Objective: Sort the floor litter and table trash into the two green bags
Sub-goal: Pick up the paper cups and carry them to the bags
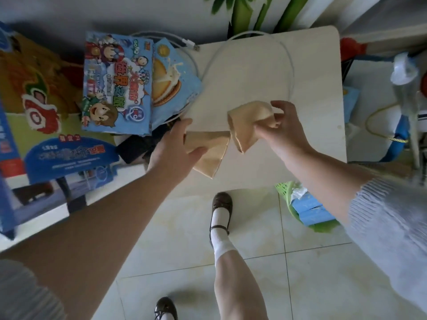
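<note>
Domestic room, likely a living space in a home. Glossy pale floor tiles fill the lower centre. A small cream table sits at upper centre, with a white charging cable looped on it. Cartoon-printed snack packaging and a biscuit box at upper left. Houseplant leaves at the top edge. Green perforated basket at right.

Soft daylight fills the scene, brightest on the table, without hard glare. A soft shadow lies on the floor behind the table. Both forearms and the frame edges are blurred, and straight lines bend there.
</note>
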`<state>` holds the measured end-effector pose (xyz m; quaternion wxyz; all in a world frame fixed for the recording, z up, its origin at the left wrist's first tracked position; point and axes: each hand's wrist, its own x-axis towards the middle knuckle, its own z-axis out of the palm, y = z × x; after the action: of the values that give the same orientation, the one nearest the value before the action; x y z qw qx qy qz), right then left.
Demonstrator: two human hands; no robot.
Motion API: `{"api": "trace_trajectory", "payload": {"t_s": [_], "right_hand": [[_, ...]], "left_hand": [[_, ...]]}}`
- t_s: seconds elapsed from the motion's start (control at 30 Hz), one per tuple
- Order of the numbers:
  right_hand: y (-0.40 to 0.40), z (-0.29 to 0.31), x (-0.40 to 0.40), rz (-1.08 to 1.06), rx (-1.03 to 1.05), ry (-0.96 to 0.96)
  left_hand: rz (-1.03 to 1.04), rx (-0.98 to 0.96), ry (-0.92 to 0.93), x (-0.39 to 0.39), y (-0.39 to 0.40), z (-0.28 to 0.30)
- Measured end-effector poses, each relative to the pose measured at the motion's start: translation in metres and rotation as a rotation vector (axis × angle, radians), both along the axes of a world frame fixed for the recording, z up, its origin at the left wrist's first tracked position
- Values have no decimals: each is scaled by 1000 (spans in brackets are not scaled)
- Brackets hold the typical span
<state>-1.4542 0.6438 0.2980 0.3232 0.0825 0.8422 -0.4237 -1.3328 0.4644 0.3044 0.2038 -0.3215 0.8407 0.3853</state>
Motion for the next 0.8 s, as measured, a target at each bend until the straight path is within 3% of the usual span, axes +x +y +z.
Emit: {"api": "trace_trajectory", "payload": {"t_s": [0.27,0.43,0.6,0.8], "right_hand": [[-23,45,109,-25,-54,-62],[-51,79,211,-13,-84,-125],[-106,111,350,156,-102,-105],[-189,141,530,480,-117,-200]], "left_hand": [[480,189,14,133,2,43],[832,484,39,253,-16,84],[1108,609,153,406,-44,140],[1433,519,265,618,-98,173]]}}
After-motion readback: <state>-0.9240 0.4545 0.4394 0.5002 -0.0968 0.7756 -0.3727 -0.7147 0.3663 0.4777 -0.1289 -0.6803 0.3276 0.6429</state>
